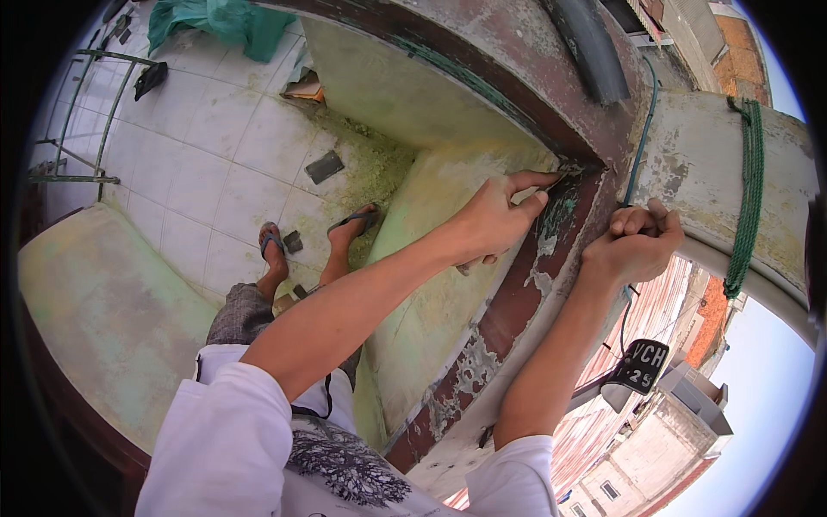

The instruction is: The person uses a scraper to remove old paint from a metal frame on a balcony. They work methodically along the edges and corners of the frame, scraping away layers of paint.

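My left hand (498,217) reaches to the inner corner of a low wall's top, index finger and thumb pinched together. Between them shows a dark, thin tip that I cannot make out, touching the ledge. The wall top (508,323) is dark red paint, flaking to grey, with green patches near my fingers. My right hand (636,243) rests at the wall's outer side with its fingers curled in a loose fist; nothing shows in it. A blue-green cable (642,133) runs down close to that hand.
A dark pipe (587,52) lies above the corner, and green rope (748,198) wraps a pale beam. Outside, a black plate (639,366) and rooftops lie far below. Inside are a tiled floor (215,164) with yellowish dust, a dark block (324,167), a metal frame (108,129) and green cloth (220,26).
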Demonstrator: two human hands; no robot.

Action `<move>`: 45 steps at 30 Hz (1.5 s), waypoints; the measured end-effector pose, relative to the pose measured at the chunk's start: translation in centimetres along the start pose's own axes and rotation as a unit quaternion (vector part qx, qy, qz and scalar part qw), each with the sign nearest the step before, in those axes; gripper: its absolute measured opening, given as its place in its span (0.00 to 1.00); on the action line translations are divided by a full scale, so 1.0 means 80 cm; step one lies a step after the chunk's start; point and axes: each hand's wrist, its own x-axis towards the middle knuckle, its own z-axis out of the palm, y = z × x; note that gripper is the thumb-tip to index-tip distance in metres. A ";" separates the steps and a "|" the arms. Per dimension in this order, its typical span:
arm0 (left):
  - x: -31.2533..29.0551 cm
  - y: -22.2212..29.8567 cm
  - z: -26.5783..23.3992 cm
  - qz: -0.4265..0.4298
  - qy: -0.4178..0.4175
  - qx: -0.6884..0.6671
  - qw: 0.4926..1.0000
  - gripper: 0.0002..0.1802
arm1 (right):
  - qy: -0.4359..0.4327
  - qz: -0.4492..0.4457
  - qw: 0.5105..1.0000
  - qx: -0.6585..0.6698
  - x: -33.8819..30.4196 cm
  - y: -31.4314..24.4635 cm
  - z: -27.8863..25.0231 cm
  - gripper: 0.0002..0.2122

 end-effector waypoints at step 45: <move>0.004 -0.023 0.030 0.200 0.116 0.162 0.959 0.23 | -0.017 -0.012 1.000 0.015 0.006 0.008 0.004 0.18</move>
